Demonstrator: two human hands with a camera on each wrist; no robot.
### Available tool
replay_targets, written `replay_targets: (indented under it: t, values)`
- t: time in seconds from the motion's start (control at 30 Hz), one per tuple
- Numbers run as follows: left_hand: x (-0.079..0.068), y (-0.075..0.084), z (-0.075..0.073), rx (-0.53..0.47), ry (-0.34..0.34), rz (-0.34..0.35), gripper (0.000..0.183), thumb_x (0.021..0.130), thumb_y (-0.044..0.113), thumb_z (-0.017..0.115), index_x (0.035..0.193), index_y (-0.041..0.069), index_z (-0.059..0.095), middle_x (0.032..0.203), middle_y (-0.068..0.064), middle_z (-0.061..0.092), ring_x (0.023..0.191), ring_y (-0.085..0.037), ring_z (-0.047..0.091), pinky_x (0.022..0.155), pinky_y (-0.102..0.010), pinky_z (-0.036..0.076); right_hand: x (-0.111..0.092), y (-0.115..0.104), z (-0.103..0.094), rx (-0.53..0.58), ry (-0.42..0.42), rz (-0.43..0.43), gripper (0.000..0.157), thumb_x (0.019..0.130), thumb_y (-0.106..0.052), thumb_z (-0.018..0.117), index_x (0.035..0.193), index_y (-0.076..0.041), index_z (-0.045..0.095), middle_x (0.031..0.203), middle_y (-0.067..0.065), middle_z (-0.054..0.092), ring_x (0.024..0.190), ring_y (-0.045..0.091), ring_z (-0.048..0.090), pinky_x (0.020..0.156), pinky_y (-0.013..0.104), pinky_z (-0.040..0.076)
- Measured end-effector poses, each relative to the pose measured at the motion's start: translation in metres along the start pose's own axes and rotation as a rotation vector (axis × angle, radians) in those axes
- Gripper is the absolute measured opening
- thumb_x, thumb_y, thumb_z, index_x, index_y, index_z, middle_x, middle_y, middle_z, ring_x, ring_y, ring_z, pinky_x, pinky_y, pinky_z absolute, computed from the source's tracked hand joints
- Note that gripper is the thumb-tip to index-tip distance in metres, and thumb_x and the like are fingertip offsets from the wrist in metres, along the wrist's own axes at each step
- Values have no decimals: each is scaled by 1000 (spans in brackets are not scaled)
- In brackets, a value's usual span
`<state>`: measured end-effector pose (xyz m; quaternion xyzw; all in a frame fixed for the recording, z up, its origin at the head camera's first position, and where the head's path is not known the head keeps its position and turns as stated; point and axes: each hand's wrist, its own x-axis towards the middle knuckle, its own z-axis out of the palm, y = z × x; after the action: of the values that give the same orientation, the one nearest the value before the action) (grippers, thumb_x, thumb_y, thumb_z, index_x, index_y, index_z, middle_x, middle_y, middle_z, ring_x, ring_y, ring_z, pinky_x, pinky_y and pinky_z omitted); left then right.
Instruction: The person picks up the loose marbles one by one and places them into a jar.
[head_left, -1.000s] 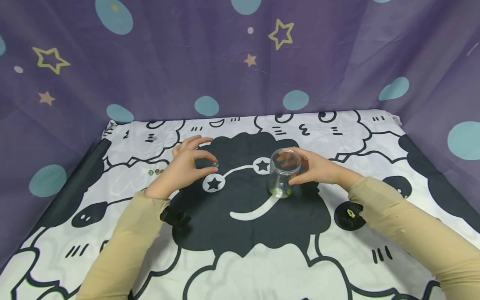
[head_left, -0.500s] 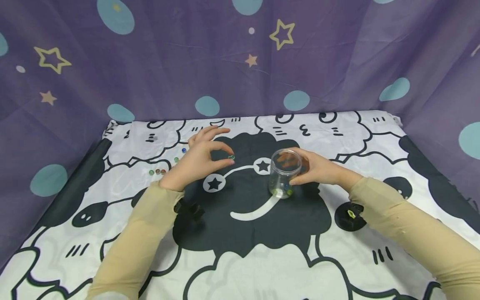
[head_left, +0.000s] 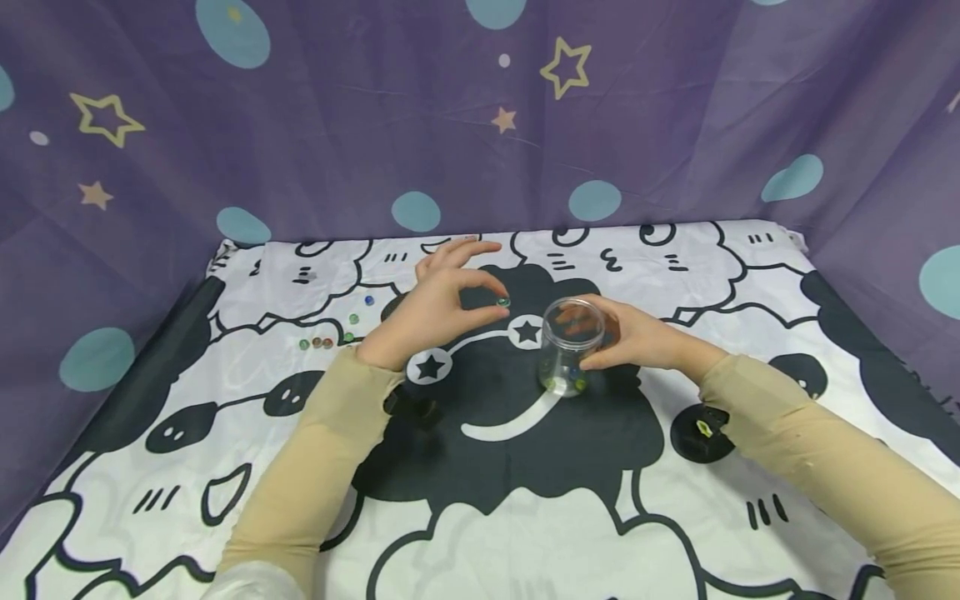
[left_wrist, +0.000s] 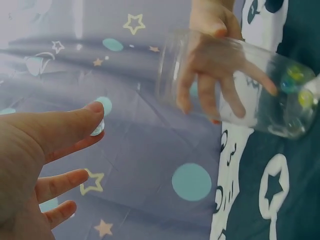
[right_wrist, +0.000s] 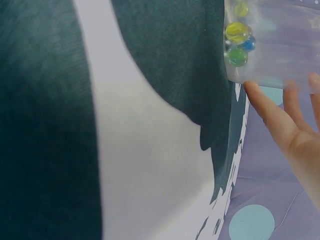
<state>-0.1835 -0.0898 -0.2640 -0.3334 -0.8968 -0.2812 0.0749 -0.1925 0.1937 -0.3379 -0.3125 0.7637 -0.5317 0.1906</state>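
Note:
Between thumb and index finger my left hand (head_left: 442,307) pinches a clear greenish marble (head_left: 503,302), left of the jar and a little above its rim; the other fingers are spread. My right hand (head_left: 633,332) grips a clear plastic jar (head_left: 558,354) from its right side, fingers behind and thumb in front. The jar stands upright on the cloth, its mouth uncovered. Yellow, green and blue marbles (right_wrist: 237,33) lie at its bottom, plainest in the right wrist view. In the left wrist view the pinched marble (left_wrist: 98,128) peeks out beneath the thumb.
Loose marbles lie on the cloth left of my left hand: a blue one (head_left: 369,300), several green ones (head_left: 303,343) and two reddish-brown ones (head_left: 322,342). A cartoon-print cloth (head_left: 585,550) covers the table. Behind it hangs a purple curtain (head_left: 322,125).
My left hand has moved right and slightly up toward the jar with the pinched marble, uncovering loose marbles on the cloth. My right hand and the jar have stayed in place.

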Motion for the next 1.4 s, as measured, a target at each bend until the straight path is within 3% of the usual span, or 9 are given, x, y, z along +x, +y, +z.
replay_targets:
  t: [0.23,0.63,0.97,1.4]
  values:
    - [13,11,5,-14,-10,32,12,82,24,75,92,17,74,146,-5,42,143,-25,19,108,-60,7,-1,-1,0,10,-7,8,77,80,-4,74,144,-7,32,140,20,42,127,39,45,91,38,50]
    - [33,26,31,-23,-108,77,17,83,29,73,96,17,74,145,-4,42,142,-25,21,109,-58,10,-1,1,0,16,-7,39,80,81,-3,73,145,-3,27,141,22,39,128,42,42,85,35,53]
    - [38,30,40,-20,-136,96,16,84,28,72,97,18,74,144,-3,43,142,-25,20,108,-57,11,-2,0,-1,-16,-5,55,77,81,-5,73,143,-1,29,134,24,46,125,41,46,83,34,53]
    - [38,31,41,9,-153,82,16,85,31,72,97,21,73,145,-2,43,142,-24,20,109,-58,12,-2,-2,-1,-49,5,63,78,80,-6,74,145,-3,29,135,22,46,124,39,47,85,36,52]
